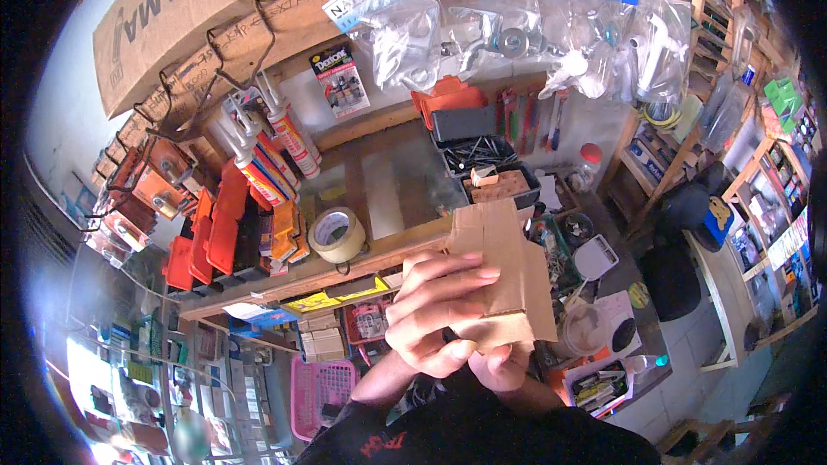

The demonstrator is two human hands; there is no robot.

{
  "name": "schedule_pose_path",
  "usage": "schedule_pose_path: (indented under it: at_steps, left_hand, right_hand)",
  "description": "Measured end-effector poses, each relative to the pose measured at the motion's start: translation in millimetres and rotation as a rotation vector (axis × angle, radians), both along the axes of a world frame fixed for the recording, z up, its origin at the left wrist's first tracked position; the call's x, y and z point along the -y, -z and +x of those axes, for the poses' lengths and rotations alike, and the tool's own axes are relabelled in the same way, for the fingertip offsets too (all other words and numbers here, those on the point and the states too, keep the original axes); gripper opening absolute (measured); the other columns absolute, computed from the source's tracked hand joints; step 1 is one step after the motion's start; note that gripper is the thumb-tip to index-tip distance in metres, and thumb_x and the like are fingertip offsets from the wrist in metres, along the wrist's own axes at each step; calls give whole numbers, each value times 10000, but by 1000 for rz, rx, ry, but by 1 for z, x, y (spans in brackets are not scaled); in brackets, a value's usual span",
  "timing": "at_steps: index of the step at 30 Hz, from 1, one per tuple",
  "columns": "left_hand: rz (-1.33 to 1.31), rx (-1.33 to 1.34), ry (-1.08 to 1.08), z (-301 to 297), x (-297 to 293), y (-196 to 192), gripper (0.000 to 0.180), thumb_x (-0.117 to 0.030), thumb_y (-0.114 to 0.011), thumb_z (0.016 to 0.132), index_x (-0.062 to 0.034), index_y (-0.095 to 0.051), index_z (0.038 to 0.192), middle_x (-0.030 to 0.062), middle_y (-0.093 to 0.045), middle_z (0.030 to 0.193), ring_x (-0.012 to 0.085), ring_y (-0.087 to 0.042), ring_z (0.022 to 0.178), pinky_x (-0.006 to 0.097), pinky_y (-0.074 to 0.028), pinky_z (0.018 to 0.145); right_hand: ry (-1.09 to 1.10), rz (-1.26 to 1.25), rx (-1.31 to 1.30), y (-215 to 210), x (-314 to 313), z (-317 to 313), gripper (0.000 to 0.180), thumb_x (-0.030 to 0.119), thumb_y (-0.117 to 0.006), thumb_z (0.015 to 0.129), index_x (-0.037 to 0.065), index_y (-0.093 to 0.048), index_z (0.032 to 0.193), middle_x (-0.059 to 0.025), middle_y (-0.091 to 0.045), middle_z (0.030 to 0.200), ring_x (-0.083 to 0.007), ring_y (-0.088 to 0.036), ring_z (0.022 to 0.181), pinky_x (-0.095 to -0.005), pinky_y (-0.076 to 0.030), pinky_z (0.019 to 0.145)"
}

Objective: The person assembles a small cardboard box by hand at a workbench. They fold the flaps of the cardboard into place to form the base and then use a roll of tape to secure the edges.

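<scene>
A small brown cardboard box (493,260) with raised, loose-looking flaps is held up in front of my chest. My left hand (435,314) is closed on its left side, the fingers laid across the near face and the thumb low at the bottom edge. From below, my right hand (502,368) grips the box's lower end; its thumb shows, while the other fingers are hidden behind the cardboard. Whatever the box may contain cannot be seen.
Beyond my hands, a tape roll (336,235) stands on a wooden-edged glass counter. Sealant tubes (293,139) and red-orange cases (226,215) are at left. A black bin of screws (474,155) stands behind the box. Bagged taps (504,34) hang above. A pink basket (301,392) sits lower left.
</scene>
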State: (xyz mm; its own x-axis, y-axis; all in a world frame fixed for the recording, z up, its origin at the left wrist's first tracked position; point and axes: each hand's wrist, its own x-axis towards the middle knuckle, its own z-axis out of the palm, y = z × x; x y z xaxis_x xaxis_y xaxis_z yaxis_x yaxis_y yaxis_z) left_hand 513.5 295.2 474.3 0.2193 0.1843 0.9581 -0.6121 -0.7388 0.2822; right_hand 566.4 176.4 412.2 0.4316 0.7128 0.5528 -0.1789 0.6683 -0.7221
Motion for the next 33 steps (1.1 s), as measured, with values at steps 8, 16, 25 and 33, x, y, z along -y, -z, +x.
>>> schedule_pose_path:
  at_steps: [8,16,25,33]
  left_hand:
    - [47,26,-208,-6,20,5,698,-396,-713,805,-22,-471,1343,163,-744,1013,309,-611,1084,411,-403,826]
    - [226,-116,-335,-26,25,9,539,-457,-644,858,-13,-578,1155,160,-719,1002,371,-585,1077,497,-438,915]
    - [107,91,-286,-30,25,14,204,-251,-714,809,-92,-746,932,87,-747,992,285,-622,1030,377,-476,822]
    - [153,-50,-423,-50,33,14,998,-292,-704,862,-23,10,1504,201,-719,945,378,-613,1018,439,-476,856]
  right_hand:
    - [-303,210,-491,52,-13,2,762,422,-705,862,21,-392,1430,-169,-448,1440,-316,-427,1349,-501,-357,1106]
    - [-400,237,-555,48,-6,5,719,368,-704,867,28,-397,1420,-158,-446,1421,-310,-434,1321,-493,-369,1089]
    - [-372,218,-521,40,1,-7,677,357,-691,880,26,-411,1400,-153,-474,1364,-298,-462,1269,-477,-387,1063]
    - [-377,223,-510,35,0,-20,640,348,-679,893,24,-424,1382,-148,-500,1313,-288,-486,1222,-463,-403,1039]
